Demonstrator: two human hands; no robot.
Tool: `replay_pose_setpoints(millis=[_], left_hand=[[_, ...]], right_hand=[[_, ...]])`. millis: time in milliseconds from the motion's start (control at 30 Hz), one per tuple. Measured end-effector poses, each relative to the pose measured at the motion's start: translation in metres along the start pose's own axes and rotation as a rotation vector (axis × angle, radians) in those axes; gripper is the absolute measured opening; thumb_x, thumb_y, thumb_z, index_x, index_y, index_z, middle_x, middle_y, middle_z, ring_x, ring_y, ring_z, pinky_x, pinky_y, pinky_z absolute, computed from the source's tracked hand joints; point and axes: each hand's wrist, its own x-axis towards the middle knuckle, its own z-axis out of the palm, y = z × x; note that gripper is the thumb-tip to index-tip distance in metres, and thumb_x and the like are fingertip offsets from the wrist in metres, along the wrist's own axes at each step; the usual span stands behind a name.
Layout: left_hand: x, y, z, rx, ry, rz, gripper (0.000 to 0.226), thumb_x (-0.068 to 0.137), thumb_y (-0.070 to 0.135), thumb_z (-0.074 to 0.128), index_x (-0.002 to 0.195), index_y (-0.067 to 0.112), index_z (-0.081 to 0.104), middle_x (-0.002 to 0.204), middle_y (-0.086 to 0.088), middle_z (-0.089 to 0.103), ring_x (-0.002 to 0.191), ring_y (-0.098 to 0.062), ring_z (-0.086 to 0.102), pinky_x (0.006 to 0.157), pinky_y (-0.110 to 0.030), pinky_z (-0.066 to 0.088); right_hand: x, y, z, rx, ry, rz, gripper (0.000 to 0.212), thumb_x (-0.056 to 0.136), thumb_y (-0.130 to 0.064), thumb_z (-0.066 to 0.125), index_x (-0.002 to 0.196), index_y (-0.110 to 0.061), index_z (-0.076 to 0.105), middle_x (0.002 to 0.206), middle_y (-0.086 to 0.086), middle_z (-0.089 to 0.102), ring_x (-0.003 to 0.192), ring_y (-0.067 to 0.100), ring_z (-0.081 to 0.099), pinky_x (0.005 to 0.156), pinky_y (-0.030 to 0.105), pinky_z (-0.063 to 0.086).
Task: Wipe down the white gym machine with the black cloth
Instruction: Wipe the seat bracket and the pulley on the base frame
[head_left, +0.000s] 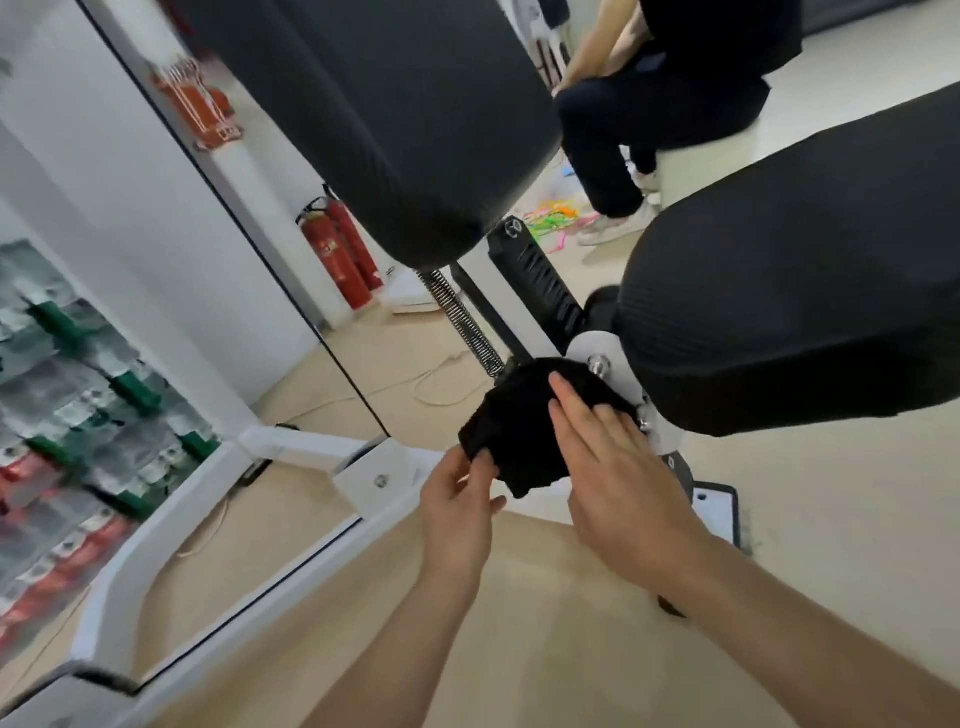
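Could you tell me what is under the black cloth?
The pivot bracket of the white gym machine; its rim and bolt show past the black cloth. The part directly beneath is hidden by the cloth and right hand.

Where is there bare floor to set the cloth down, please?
Bare floor lies between the white base frame and the black foot plate, and right of that plate. The hinge is crowded: left hand, right hand, black cloth, spring.

My L hand (457, 512) & R hand (621, 480) are both bare, w/ nails trimmed short where they show. L forearm (395, 649) & R forearm (810, 629) are bare too, all the way back to the near edge. Slim wrists, smooth arms.
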Motion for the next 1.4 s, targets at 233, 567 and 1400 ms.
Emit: replay_pose_setpoints(millis=[233,567,1400], left_hand=[[0.048,0.009,0.054,0.175,-0.154,0.543,0.017,0.087,0.028,0.066,0.098,0.039,0.06,0.1,0.013,0.056,0.095,-0.004,0.059,0.082,-0.019,0.05],[0.04,0.027,0.085,0.156,-0.037,0.833,0.022,0.089,0.009,0.064,0.108,0.014,0.074,0.105,0.003,0.058,0.099,-0.01,0.055,0.086,-0.018,0.044],[0.029,-0.009,0.096,0.265,-0.338,0.857,0.02,0.096,0.031,0.043,0.097,0.02,0.06,0.095,0.007,0.047,0.081,-0.01,0.052,0.065,-0.025,0.047]], right_hand=[[-0.003,0.046,0.031,-0.221,-0.031,0.006,0.064,0.079,-0.013,0.041,0.142,-0.004,0.048,0.143,0.011,0.052,0.128,0.03,0.052,0.115,0.041,0.026],[-0.002,-0.003,0.037,0.208,0.355,0.219,0.07,0.079,-0.001,0.058,0.146,-0.004,0.04,0.152,0.01,0.041,0.145,0.021,0.032,0.118,0.043,0.028],[-0.011,0.019,0.039,0.08,0.486,0.351,0.062,0.097,-0.025,0.042,0.153,-0.012,0.021,0.156,0.009,0.024,0.137,0.029,0.034,0.112,0.043,0.032]])
